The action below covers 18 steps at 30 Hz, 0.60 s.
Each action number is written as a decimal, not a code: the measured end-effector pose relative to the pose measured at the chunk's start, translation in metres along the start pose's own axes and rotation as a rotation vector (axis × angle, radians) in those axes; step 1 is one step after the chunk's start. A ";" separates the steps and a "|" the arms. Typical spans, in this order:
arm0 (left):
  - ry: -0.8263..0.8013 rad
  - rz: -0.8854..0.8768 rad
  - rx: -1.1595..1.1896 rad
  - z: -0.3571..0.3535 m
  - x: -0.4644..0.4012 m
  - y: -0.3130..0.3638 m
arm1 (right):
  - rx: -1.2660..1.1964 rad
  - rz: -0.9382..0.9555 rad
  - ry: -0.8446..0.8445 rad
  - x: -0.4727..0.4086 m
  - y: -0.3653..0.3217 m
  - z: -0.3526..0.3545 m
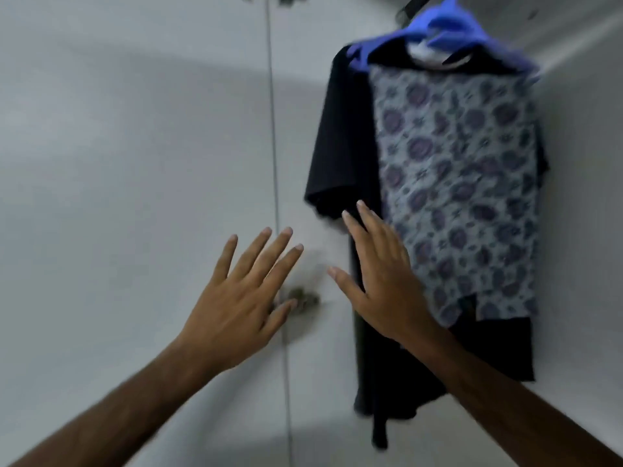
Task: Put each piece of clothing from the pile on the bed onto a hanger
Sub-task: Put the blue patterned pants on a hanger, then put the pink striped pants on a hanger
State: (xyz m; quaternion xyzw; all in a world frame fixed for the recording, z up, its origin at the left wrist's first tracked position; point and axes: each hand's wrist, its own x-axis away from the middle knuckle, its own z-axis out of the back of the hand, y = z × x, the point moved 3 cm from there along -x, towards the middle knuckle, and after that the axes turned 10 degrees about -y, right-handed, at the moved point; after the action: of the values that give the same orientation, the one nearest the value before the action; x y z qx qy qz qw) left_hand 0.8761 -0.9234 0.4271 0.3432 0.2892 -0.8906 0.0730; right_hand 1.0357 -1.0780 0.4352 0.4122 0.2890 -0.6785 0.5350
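Garments hung at one to three o'clock from the hands, up on the right against a pale wardrobe door [135,163]. Floral top [458,183], grey-blue with purple blooms, lay in front of black shirt [340,139], both on blue hangers [435,28] near the upper right corner. Long axis of both pieces ran near vertical, hems low, necks high. What the hangers hooked onto was cut off at the frame edge.

Right hand [381,278] was the nearer: fingers straight and spread, holding nothing, overlapping the black shirt's left edge and the floral top's lower left. Contact or a small gap could not be told through the blur. Left hand [236,298] was at nine o'clock from the right one, well clear of the cloth, fingers splayed wide and empty, in front of the door seam [273,129] and a small dull knob [303,298].

Floral fabric looked thin and flat, printed, hem uneven. Black cloth looked matte and soft, short sleeve drooping. Hangers looked like smooth plastic. Bed and pile were out of view; likely these two pieces were done, and the next called for turning away from the door.
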 end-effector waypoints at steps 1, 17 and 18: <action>-0.059 0.033 0.016 -0.006 0.032 -0.003 | -0.004 0.023 -0.067 0.013 -0.025 -0.016; -0.647 0.595 -0.045 0.060 0.534 -0.115 | -0.375 0.395 -0.627 0.165 -0.488 -0.197; -0.674 0.628 -0.056 0.067 0.562 -0.125 | -0.405 0.418 -0.648 0.169 -0.516 -0.206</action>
State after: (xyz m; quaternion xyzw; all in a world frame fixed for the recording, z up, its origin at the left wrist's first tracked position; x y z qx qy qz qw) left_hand 0.3738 -0.8203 0.1579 0.1033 0.1554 -0.8792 0.4384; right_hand 0.5750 -0.8547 0.1616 0.1146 0.1437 -0.5795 0.7940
